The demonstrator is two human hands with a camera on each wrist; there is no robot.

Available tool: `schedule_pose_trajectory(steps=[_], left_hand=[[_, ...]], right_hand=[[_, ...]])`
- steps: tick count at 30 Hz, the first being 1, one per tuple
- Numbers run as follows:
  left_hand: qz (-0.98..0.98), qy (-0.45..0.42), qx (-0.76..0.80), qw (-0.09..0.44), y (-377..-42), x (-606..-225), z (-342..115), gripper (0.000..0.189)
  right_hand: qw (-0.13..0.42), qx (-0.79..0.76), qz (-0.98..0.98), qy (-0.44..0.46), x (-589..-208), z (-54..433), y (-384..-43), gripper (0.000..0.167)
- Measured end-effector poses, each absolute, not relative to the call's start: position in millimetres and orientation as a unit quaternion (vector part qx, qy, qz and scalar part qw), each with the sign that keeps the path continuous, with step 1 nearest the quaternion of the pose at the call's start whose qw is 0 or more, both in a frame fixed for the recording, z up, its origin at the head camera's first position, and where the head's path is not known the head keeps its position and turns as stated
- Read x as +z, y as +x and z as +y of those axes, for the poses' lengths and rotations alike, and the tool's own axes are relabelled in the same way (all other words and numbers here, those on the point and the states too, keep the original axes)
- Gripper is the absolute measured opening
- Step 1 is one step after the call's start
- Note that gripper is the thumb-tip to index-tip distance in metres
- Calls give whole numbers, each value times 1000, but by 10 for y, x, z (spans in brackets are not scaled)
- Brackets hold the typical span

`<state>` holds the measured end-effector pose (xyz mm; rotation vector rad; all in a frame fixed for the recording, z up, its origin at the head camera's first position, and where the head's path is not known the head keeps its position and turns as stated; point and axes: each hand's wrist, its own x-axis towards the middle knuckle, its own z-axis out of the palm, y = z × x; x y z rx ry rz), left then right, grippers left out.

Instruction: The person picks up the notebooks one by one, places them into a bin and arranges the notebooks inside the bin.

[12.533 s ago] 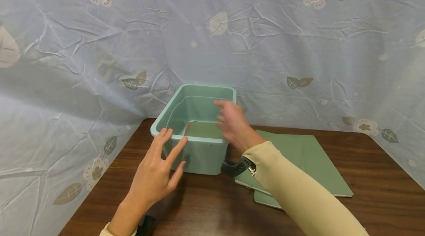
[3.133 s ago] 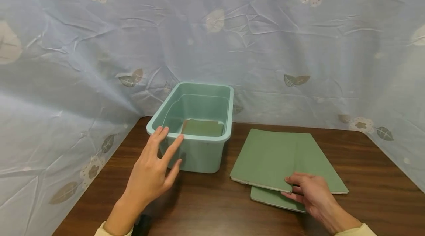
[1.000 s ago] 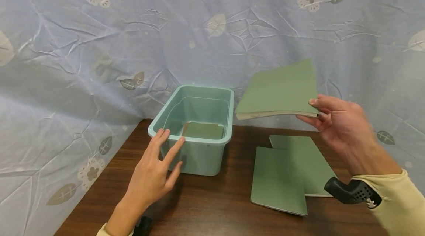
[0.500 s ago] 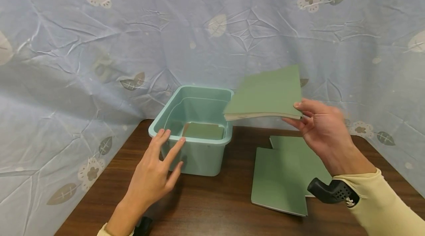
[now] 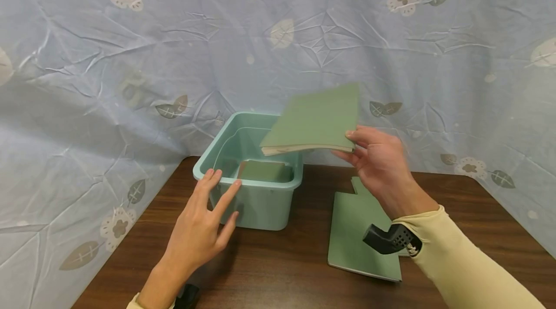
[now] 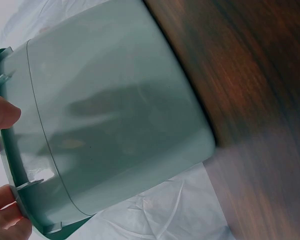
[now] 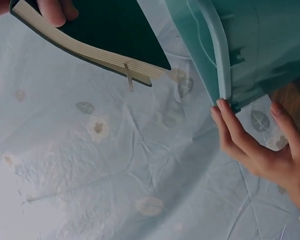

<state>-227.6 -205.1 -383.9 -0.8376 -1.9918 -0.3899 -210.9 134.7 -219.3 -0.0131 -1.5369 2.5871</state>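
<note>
A green soft-cover notebook [image 5: 314, 118] hangs in the air, tilted, over the right side of the tub. My right hand [image 5: 380, 166] pinches its near right corner, thumb on the cover and fingers beneath. In the right wrist view, cream page edges and a thin ribbon marker [image 7: 128, 77] show on the notebook. My left hand [image 5: 201, 222] has its fingers spread, with fingertips at the front rim of the pale teal plastic tub [image 5: 254, 207]. In the left wrist view, fingertips [image 6: 4, 112] reach the tub's rim. Inside the tub lies a smaller green notebook [image 5: 262, 171].
Two more green notebooks overlap on the dark wood table [image 5: 278, 270] to the right: a nearer one [image 5: 356, 231] and one behind it [image 5: 358, 186], partly hidden by my right arm. A pale floral sheet [image 5: 278, 48] hangs behind the table and along its sides.
My right hand took the top notebook from the pile, lifted it, and carried it leftward until it overlaps the tub. My left hand has stayed at the rim.
</note>
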Motion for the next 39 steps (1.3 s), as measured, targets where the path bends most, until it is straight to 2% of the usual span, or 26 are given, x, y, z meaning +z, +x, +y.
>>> schedule_pose_trajectory(steps=[15, 22, 27, 29, 35, 39], left_hand=[[-808, -339, -160, 455, -2261, -3832, -2064, 53], [-824, -330, -157, 433, -2249, -3838, -2071, 55], [-831, -325, -155, 423, -2254, -3843, -2072, 55], [-832, -325, -156, 421, -2254, -3841, -2072, 55], [-820, -334, -160, 436, -2252, -3819, -2066, 54], [-827, -330, -157, 428, -2252, -3824, -2071, 55]], right_hand=[[65, 863, -499, -39, -2393, 836, -2472, 21], [59, 862, -503, -40, -2502, 573, -2561, 26], [53, 861, -502, -53, -2566, 425, -2615, 20], [49, 861, -504, -56, -2583, 374, -2634, 24], [37, 857, -511, -58, -2626, 265, -2665, 49], [33, 852, -519, -60, -2662, 249, -2676, 49]])
